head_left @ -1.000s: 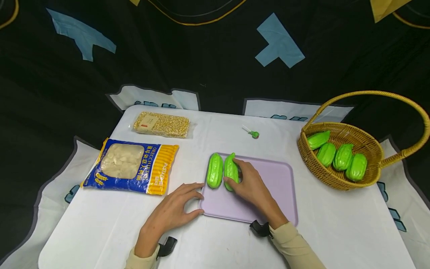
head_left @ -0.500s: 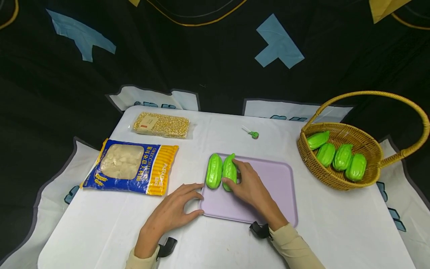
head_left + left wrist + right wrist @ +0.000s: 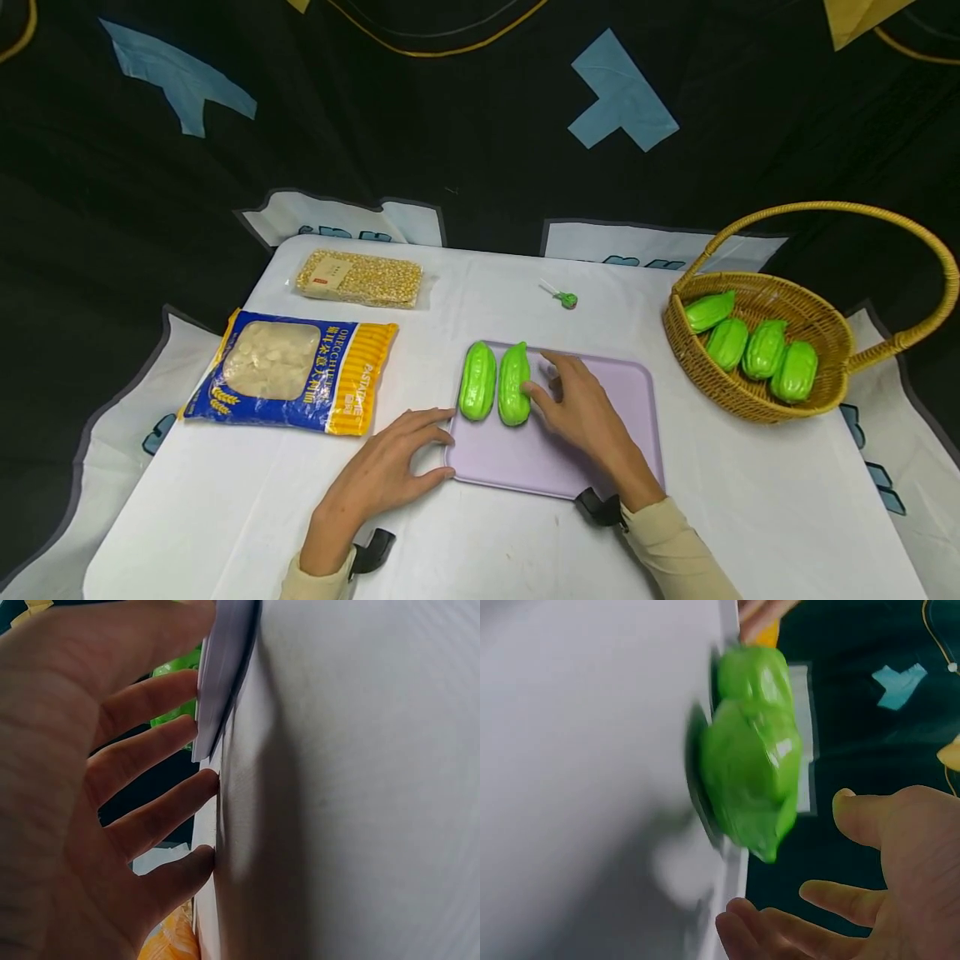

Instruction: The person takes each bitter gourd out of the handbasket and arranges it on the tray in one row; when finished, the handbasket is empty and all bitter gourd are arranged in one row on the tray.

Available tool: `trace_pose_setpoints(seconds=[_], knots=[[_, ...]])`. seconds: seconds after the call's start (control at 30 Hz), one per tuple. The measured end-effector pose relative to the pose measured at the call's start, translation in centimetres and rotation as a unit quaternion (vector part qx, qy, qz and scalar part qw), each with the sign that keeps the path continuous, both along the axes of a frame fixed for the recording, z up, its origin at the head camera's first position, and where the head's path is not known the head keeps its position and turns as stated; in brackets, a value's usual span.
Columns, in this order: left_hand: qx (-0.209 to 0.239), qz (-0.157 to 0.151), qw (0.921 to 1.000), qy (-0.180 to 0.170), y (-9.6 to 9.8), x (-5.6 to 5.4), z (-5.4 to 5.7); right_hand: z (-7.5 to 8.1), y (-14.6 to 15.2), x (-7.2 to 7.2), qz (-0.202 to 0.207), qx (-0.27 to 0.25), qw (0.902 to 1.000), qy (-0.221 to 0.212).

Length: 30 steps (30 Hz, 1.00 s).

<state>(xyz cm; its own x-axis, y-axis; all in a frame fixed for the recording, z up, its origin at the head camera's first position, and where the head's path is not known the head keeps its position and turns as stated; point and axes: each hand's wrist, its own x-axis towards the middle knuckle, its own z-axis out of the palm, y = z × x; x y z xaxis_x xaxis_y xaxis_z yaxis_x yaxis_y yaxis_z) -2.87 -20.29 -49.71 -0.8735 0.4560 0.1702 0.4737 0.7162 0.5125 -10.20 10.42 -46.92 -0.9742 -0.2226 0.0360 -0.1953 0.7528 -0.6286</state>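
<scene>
Two shiny green vegetables, ridged like bitter gourds, lie side by side on a lilac tray (image 3: 600,417): a left bitter gourd (image 3: 477,382) and a right bitter gourd (image 3: 513,385). Just right of the latter is my right hand (image 3: 588,412), fingers spread; the right wrist view shows a gap between the hand and the bitter gourd (image 3: 750,769). My left hand (image 3: 386,471) rests at the tray's left edge. Its fingers look loosely extended in the left wrist view, with a couple of fingertips at the tray rim (image 3: 225,667).
A wicker basket (image 3: 690,379) with several similar green gourds stands at the right. Left of the tray lie a blue and yellow pasta bag (image 3: 292,372) and, behind it, a pack of yellow kernels (image 3: 363,279). A green lollipop (image 3: 567,300) lies behind the tray.
My right hand has let go of the right bitter gourd and moved slightly right. That gourd now stands a little apart from the left one. My left hand has stayed put.
</scene>
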Motion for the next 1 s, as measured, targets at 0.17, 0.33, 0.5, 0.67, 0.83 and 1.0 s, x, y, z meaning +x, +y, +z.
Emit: trace_pose_setpoints(seconds=[0.17,0.33,0.5,0.67,0.83,1.0], knots=[[0.002,0.0,1.0,-0.001,0.1,0.0,-0.1,0.8,2.0,-0.9,-0.016,-0.008,0.9998,0.009],[0.003,0.001,1.0,0.001,-0.1,0.1,-0.1,1.8,4.2,-1.7,-0.031,-0.016,0.999,0.027],[0.002,0.003,1.0,-0.001,-0.1,0.2,-0.1,2.8,6.6,-2.4,-0.053,-0.017,0.9975,0.044],[0.006,0.001,1.0,0.002,-0.1,0.1,-0.2,3.4,8.8,-2.8,-0.081,-0.018,0.9946,0.063],[0.007,-0.003,1.0,0.003,-0.1,0.0,-0.2,4.0,10.8,-2.9,-0.098,-0.022,0.9914,0.084],[0.007,-0.001,1.0,-0.003,-0.1,0.0,-0.2,4.4,12.5,-3.3,-0.113,-0.004,0.9891,0.094]])
